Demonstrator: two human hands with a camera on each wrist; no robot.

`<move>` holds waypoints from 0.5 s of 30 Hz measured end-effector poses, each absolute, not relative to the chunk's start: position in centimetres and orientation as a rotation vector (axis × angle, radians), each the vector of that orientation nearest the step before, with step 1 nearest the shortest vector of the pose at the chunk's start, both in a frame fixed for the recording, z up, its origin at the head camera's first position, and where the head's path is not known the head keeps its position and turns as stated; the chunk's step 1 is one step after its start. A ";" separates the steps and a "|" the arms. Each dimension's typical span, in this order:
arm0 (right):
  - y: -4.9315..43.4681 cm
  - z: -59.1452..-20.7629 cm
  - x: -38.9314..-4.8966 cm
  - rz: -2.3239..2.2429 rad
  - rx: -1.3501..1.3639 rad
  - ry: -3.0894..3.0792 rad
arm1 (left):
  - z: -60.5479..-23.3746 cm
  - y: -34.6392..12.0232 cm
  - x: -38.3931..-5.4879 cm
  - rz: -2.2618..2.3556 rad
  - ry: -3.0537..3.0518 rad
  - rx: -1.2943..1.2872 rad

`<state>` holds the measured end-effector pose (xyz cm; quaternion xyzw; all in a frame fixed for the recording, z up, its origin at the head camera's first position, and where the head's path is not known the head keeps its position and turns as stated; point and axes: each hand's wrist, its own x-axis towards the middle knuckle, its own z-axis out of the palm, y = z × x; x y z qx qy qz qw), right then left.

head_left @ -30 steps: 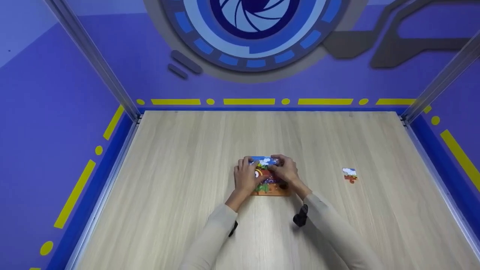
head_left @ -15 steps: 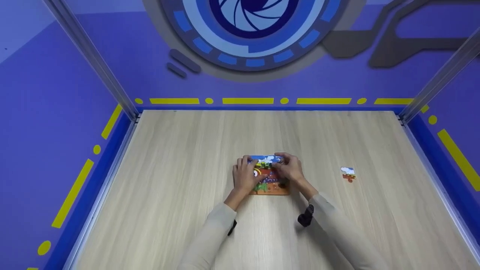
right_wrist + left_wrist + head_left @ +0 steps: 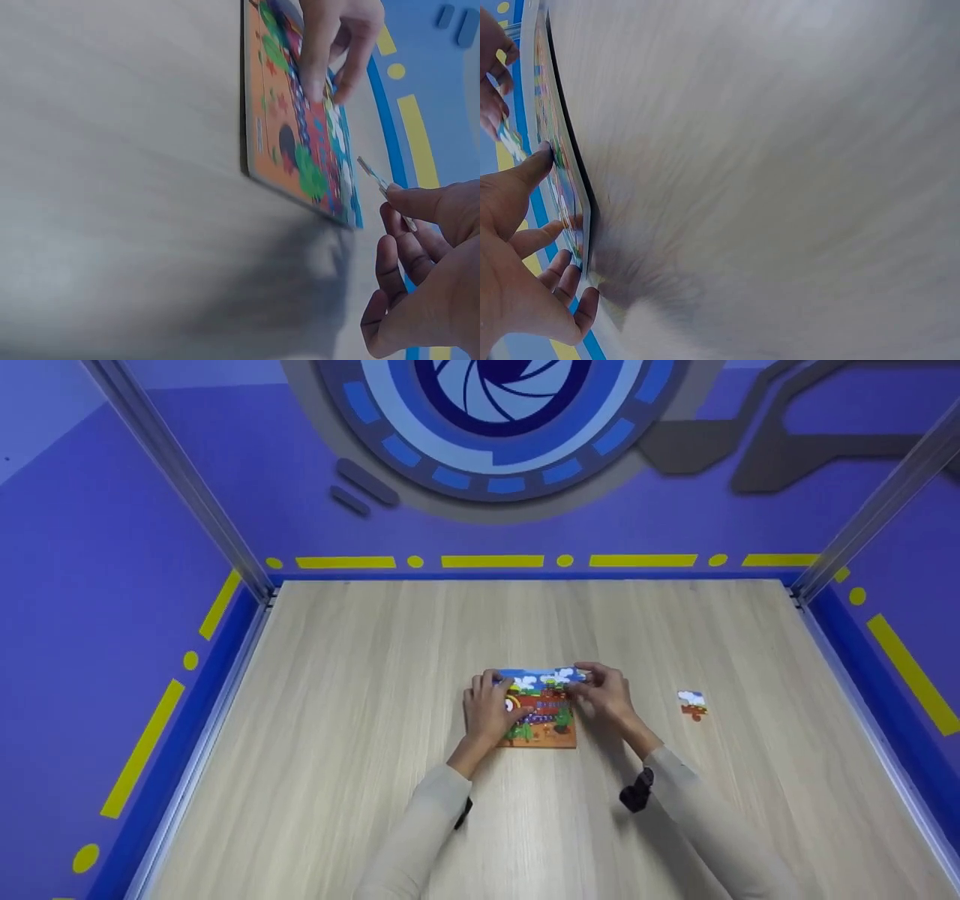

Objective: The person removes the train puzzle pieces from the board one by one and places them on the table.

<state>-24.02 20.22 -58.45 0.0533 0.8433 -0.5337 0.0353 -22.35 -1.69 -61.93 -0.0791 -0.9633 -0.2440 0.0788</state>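
A jigsaw puzzle board (image 3: 536,735) with a bright picture of red, green and orange under a blue sky lies at the middle of the table. My left hand (image 3: 489,714) rests on its left side, thumb and forefinger touching the picture and the other fingers spread at the edge. At the upper right corner, my right hand (image 3: 609,694) pinches a thin puzzle piece (image 3: 377,180) between thumb and fingers. That piece is tilted and stands apart from the board in the right wrist view. Part of the picture is hidden under the left hand.
One loose puzzle piece (image 3: 692,705), white, blue and reddish, lies on the table to the right of the right hand. The wooden tabletop (image 3: 360,675) is bounded by blue and purple panels (image 3: 315,532) with metal posts at the corners.
My right hand has moved to the right, from over the board's upper part to its upper right corner, with the puzzle piece pinched in it. The left hand stays on the board.
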 end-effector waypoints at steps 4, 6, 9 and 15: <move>21.7 -58.5 -24.0 -1.607 0.157 2.627 | -62.0 -1.7 -22.3 -0.736 -2.864 -0.256; 22.4 -58.6 -24.0 -1.585 0.129 2.642 | -62.0 -1.9 -22.2 -0.733 -2.857 -0.256; 23.4 -58.5 -23.9 -1.551 0.096 2.659 | -61.9 -2.0 -22.1 -0.727 -2.857 -0.253; 25.8 -58.1 -23.6 -1.500 0.099 2.690 | -61.7 -1.7 -22.3 -0.761 -2.862 -0.263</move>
